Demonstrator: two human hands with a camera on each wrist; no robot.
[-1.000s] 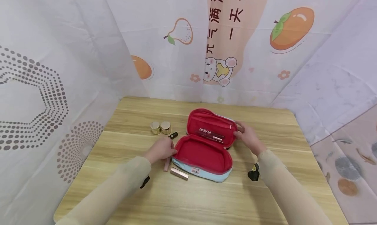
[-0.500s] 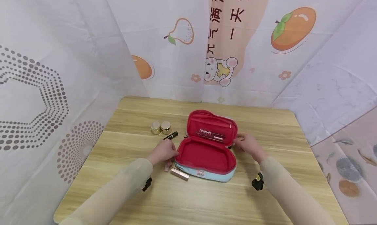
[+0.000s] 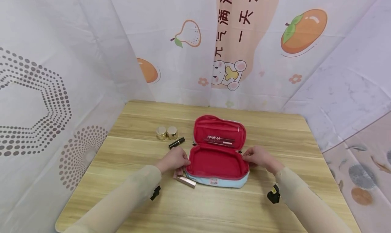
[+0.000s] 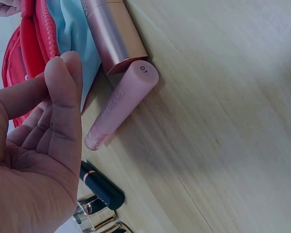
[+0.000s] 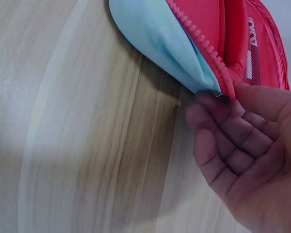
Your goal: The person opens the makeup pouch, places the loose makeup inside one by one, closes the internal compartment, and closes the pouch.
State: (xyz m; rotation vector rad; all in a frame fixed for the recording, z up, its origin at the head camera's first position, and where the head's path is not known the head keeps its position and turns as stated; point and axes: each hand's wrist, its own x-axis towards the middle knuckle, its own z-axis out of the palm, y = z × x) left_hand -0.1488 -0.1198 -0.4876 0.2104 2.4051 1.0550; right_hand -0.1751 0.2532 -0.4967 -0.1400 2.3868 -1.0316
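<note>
A pencil case-like zip pouch (image 3: 224, 182), light blue outside and red inside, lies unzipped with its lid folded back. Its lower half shows a bare red lining, while a mesh pocket (image 3: 218, 140) in the lid holds slim items. My left hand (image 3: 174, 159) pinches the zipper edge at the pouch's left side between thumb and fingers. On the opposite side, my right hand (image 3: 259, 156) pinches the edge near the hinge, its other fingers curled below. Beside the left hand lie a pink cosmetic tube (image 4: 122, 104), marked 01, and a rose-gold tube (image 3: 186, 181).
Behind the left hand lies a black tube (image 3: 176, 143) with a gold band. Two gold-lidded jars (image 3: 166, 133) stand together farther back. The wooden table (image 3: 275, 131) ends against printed curtains (image 3: 152, 29) at the back and sides.
The pouch has shifted right, and its lid has settled slightly nearer. My right hand has gone from the lid's right edge down to the lower half's edge. My left hand has moved right with the pouch.
</note>
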